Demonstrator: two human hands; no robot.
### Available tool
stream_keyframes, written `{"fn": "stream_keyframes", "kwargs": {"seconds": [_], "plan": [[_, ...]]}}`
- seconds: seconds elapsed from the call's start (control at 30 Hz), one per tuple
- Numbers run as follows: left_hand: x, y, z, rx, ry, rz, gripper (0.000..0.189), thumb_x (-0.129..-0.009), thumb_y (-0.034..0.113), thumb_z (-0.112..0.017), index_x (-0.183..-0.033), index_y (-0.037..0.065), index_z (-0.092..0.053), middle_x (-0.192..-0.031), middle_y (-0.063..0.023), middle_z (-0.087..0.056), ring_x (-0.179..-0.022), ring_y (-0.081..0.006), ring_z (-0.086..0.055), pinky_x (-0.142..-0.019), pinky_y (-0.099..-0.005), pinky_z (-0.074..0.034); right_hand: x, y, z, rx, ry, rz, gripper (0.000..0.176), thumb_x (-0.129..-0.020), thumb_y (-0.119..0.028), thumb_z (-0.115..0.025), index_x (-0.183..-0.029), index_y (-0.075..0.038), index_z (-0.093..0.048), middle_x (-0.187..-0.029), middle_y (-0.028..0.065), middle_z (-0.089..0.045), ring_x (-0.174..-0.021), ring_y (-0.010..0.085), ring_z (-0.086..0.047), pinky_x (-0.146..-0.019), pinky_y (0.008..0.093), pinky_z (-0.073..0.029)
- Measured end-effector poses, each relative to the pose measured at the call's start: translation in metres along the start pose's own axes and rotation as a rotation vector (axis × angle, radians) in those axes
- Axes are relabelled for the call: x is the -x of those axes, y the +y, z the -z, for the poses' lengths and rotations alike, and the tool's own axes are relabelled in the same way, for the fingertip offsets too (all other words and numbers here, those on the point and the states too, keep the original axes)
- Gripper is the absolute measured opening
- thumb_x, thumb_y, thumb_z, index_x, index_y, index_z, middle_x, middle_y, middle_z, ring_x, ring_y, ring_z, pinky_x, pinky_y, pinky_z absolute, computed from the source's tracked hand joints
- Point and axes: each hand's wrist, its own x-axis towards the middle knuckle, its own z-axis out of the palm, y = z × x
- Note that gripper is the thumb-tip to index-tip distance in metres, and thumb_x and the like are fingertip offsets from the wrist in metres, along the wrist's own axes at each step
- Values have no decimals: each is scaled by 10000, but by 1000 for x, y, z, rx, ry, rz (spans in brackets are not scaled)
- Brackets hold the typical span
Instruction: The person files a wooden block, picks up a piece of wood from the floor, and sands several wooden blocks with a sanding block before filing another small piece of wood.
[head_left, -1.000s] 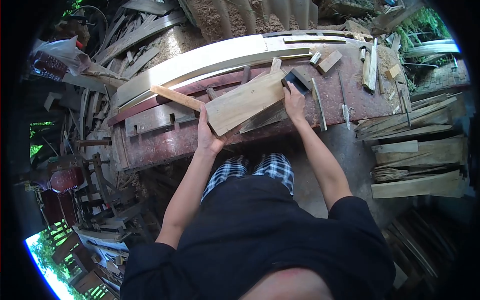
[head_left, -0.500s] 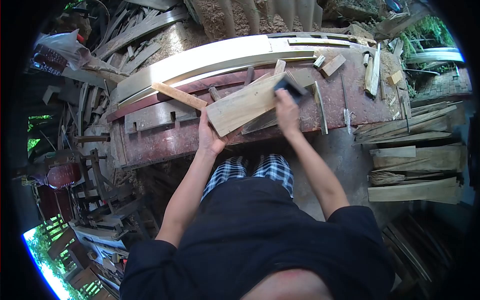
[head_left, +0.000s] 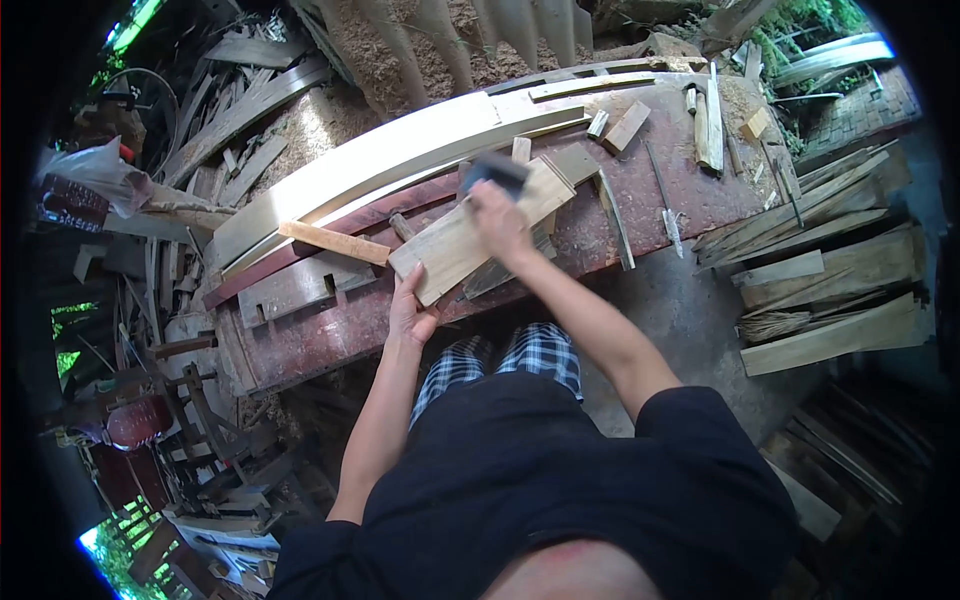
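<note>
The right hand (head_left: 500,215) has just slid the dark block (head_left: 495,168) along the board (head_left: 470,235). A second ago the block sat off the board's 2 o'clock end. Half a second ago it was on that end, and now it is near the middle of the far edge, at the hand's 12 o'clock. The hand is blurred with motion. Its fingers look closed over the block, pressing it onto the wood.

The left hand (head_left: 410,315) hasn't shifted its job. It is at the board's 7 o'clock corner, fingers curled up against the end and gripping it to keep it steady.

The board lies flat on the reddish workbench (head_left: 330,320), running from 8 o'clock to 2 o'clock, with a short stick (head_left: 335,243) just beside it at 9 o'clock. Long pale planks (head_left: 400,150) lie beyond it at 11 o'clock.

To my eye this is one stroke in progress down the board's face, with roughly half its length covered.
</note>
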Motion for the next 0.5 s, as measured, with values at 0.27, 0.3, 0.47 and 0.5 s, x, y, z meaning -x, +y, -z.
{"fn": "stream_keyframes", "kwargs": {"seconds": [0.27, 0.3, 0.47, 0.5], "plan": [[-2, 0, 2, 137, 92, 95, 475, -971, 302, -577, -1385, 111, -441, -1352, -118, -543, -1244, -348, -530, -1029, -604, -442, -6, 71, 39, 18, 25, -142, 273, -889, -70, -527, -1142, -20, -617, -1181, 151, -642, -1080, 328, -625, -945, 401, -511], [-2, -2, 3, 138, 78, 80, 463, -968, 283, -582, -1384, 173, -410, -1353, -118, -525, -1236, -355, -531, -991, -617, -466, -5, 102, 33, 92, 147, -302, 244, -898, -84, -534, -1109, -2, -625, -1148, 169, -645, -1087, 340, -613, -949, 411, -499], [-16, -9, 19, 140, 63, 73, 463, -970, 284, -578, -1384, 224, -381, -1355, -119, -507, -1216, -358, -539, -940, -633, -492, 29, -17, 47, -76, -63, -168, 309, -865, -49, -548, -1161, -16, -628, -1199, 167, -640, -1159, 338, -594, -1005, 409, -479], [-17, -10, 23, 194, 32, 99, 462, -972, 294, -576, -1384, 216, -382, -1356, -119, -508, -1212, -356, -541, -937, -631, -493, 53, -42, 39, -137, -97, 6, 310, -850, -36, -552, -1151, -21, -625, -1190, 160, -642, -1158, 331, -597, -1003, 407, -482]]}}
